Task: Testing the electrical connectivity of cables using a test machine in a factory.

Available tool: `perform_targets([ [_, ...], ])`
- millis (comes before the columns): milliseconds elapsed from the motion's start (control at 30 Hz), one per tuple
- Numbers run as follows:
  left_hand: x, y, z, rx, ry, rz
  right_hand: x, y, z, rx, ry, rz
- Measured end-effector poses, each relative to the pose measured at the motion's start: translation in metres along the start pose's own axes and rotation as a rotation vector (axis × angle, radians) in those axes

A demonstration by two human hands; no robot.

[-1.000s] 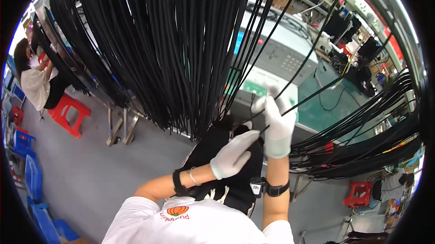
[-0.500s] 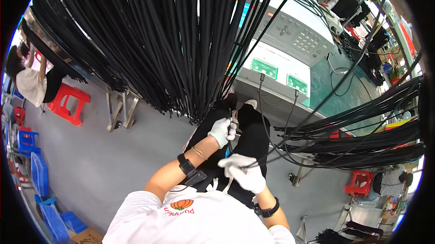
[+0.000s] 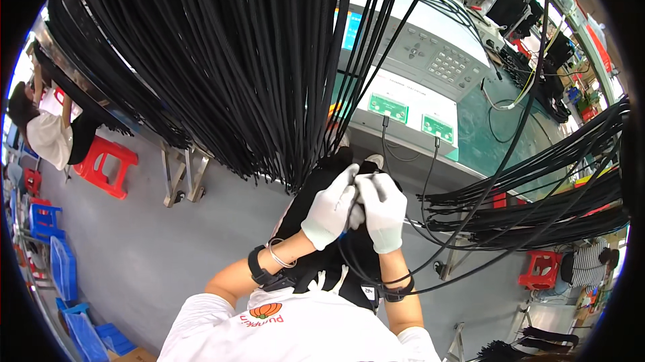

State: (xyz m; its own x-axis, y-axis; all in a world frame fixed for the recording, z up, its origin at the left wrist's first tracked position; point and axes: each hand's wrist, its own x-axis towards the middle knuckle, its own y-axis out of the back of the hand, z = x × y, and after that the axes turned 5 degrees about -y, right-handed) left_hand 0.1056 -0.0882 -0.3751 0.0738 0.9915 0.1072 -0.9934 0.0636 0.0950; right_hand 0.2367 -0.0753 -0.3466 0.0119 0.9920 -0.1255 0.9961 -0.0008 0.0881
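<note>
Both my hands wear white gloves and meet over my lap. My left hand (image 3: 330,209) and my right hand (image 3: 383,210) close together on a thin black cable (image 3: 360,262) that loops down below them and runs off to the right. A small blue part shows between the gloves. A dense curtain of hanging black cables (image 3: 255,73) drops just ahead of my hands. Behind it stands a grey tester box (image 3: 410,103) with green labels and two cables plugged into its front.
A bundle of black cables (image 3: 537,194) lies across a rack on the right. Red stools (image 3: 101,164) and blue crates (image 3: 60,268) stand on the grey floor at left, where another person (image 3: 47,127) sits. A green bench top (image 3: 490,133) lies behind the tester.
My right hand came down from the tester's front to my lap and joined the left hand. Both now grip the cable close together; my view shifted slightly.
</note>
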Motion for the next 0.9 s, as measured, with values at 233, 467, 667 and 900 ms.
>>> perform_targets([
  [233,0.068,-0.004,0.018,-0.349,0.104,0.096,0.01,0.06,-0.037,0.057,0.15,0.375],
  [467,0.103,-0.018,0.021,-0.374,0.111,0.046,0.063,0.095,-0.018,-0.534,0.278,0.508],
  [667,0.112,-0.017,0.028,-0.448,0.168,0.036,0.07,0.094,-0.019,-0.315,0.16,0.369],
  [900,0.115,-0.018,0.028,-0.507,0.198,0.042,0.075,0.088,-0.023,-0.184,0.165,0.338],
])
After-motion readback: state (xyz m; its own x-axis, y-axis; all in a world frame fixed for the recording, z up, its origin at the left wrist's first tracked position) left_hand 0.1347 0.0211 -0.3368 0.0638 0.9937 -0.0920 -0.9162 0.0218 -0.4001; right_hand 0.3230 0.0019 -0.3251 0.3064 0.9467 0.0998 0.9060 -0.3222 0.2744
